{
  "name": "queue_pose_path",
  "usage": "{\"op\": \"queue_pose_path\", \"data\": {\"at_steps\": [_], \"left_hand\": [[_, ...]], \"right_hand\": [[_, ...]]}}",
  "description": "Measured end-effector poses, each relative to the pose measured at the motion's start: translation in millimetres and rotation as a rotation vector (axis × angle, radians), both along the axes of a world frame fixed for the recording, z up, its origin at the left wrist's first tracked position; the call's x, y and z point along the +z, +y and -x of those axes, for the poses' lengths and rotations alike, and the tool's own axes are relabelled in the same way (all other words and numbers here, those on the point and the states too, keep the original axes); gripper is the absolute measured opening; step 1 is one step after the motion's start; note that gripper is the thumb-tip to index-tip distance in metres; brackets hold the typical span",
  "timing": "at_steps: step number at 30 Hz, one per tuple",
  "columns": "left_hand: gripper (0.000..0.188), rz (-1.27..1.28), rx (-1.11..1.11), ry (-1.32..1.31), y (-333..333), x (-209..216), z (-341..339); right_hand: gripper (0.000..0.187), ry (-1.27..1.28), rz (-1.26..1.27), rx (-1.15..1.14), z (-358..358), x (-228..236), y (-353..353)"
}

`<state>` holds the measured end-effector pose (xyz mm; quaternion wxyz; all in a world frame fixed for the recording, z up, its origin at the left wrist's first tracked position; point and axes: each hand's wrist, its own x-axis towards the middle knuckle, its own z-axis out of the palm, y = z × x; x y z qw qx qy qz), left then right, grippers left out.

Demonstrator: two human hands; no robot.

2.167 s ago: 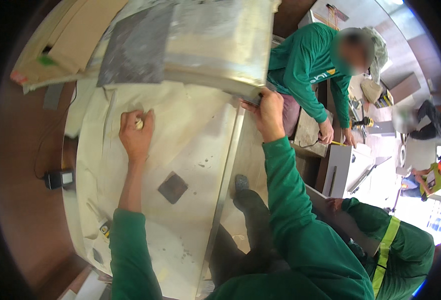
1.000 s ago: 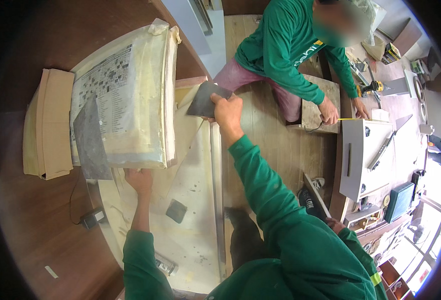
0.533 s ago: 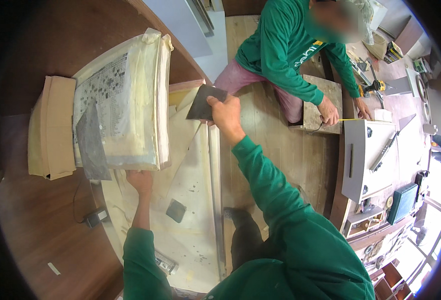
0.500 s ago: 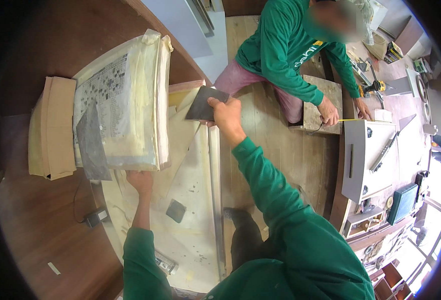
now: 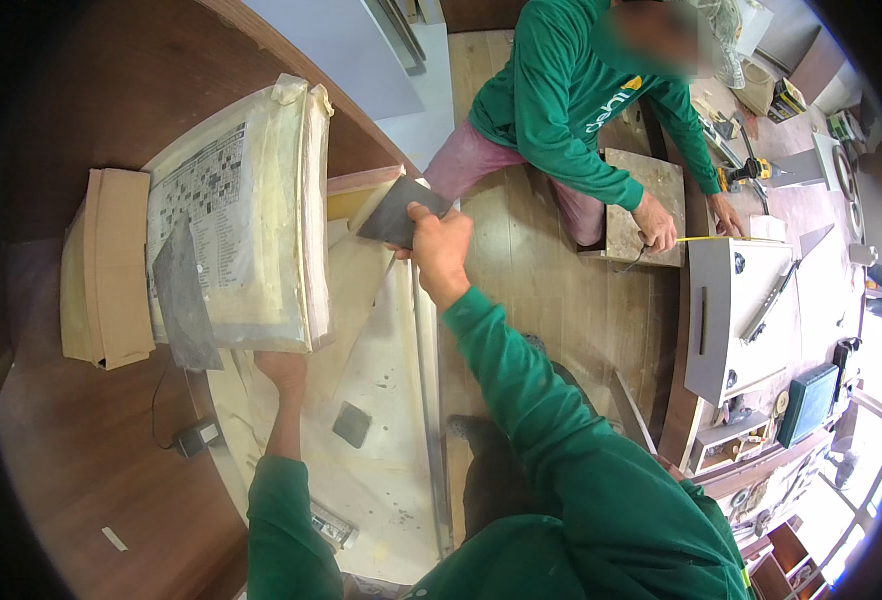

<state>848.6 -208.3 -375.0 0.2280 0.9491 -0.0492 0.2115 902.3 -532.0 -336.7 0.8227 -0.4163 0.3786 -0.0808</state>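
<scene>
You are holding a dark square sheet (image 5: 391,208), possibly sandpaper, out in your right hand (image 5: 441,248), with the thumb pressing on its upper face and the fingers curling underneath, so the hand is pinching it at the near edge. The sheet is hanging over the far right corner of the pale counter (image 5: 391,475), to the right of the thick, paper-wrapped block (image 5: 229,240) and apart from it; whether it is touching the counter's rim, you would not be able to tell from here. Your left hand (image 5: 283,370) is reaching in at the block's near lower edge, but its fingers are being hidden there, so nobody can tell whether they are spread, closed or bearing weight. The step in hand seems to be one of gripping and positioning: the right hand is managing the sheet while the left is perhaps steadying the block. The next move is probably calling for a firm pinch, a flat sheet and a steady left hand, since a loose gray sheet (image 5: 186,295) is lying against the block's face and a cardboard piece (image 5: 111,265) is standing at its left. A second dark square (image 5: 352,424) is lying on the counter near your left forearm, and a printed tube (image 5: 331,525) is lying beside your left sleeve (image 5: 286,530).
</scene>
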Motion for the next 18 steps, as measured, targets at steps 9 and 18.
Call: {"op": "queue_pose_path", "data": {"at_steps": [9, 18], "left_hand": [[0.032, -0.050, -0.010, -0.010, -6, 5, 1], [0.031, 0.026, -0.020, -0.016, 0, 1, -1]], "right_hand": [[0.027, 0.048, -0.007, -0.065, -2, 3, 11], [0.029, 0.070, -0.013, -0.063, 2, 7, 13]]}}
